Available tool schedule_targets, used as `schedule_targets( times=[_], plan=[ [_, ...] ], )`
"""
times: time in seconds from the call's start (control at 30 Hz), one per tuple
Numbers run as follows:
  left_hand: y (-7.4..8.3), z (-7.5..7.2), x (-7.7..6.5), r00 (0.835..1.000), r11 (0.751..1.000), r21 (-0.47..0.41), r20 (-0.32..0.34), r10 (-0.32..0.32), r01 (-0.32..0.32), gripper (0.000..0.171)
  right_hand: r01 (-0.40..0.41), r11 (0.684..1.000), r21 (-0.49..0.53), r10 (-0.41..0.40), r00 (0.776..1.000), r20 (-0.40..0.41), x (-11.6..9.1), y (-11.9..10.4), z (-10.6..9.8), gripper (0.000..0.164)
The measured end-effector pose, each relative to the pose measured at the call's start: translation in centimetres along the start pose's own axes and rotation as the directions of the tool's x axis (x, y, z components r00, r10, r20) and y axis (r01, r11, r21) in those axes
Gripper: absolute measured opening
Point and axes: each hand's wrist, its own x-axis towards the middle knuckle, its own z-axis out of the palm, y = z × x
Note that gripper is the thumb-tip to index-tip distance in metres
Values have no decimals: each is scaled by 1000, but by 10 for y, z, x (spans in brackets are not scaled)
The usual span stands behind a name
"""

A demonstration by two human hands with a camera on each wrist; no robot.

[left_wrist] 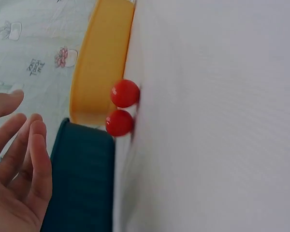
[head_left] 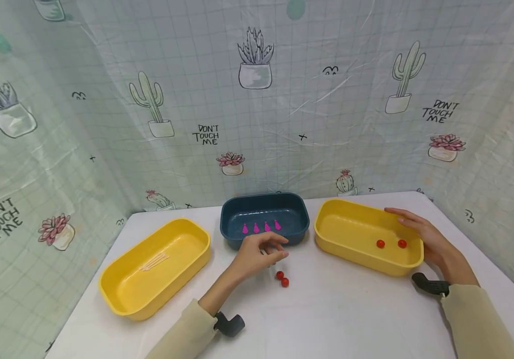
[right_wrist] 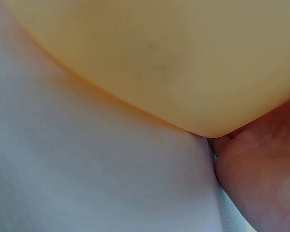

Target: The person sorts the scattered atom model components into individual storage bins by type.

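Observation:
My left hand hovers over the table in front of the dark blue tub, fingers loosely bent and holding nothing. Just beyond its fingertips, two small glossy red balls lie side by side on the white table; they also show in the left wrist view as red balls. At the right, my right hand holds the end of a yellow tub, one digit over the rim and another along the outside. Two more red balls lie inside that tub. Its yellow wall fills much of the right wrist view.
Another yellow tub stands at the left, angled, with several thin pale sticks in it. Several pink cone-like pieces are in the blue tub. A printed curtain rises behind the white table.

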Motion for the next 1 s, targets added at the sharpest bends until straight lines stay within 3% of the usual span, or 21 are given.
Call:
schedule_targets(
  times=[0.23, 0.57, 1.0],
  plan=[
    [-13, -4, -17, 999, 999, 32, 25, -30, 29, 24, -14, 1000, 7, 14, 1000, 0, 0, -1, 1, 56],
    [-24, -5, -26, 989, 997, 44, 128, -68, 63, 29, -4, 1000, 4, 4, 1000, 2, -2, 4, 0, 56],
    [-40, -6, -25, 985, 994, -74, 160, -69, 82, 35, -6, 1000, 29, 6, 1000, 5, 1, 3, -2, 55]
  ],
)
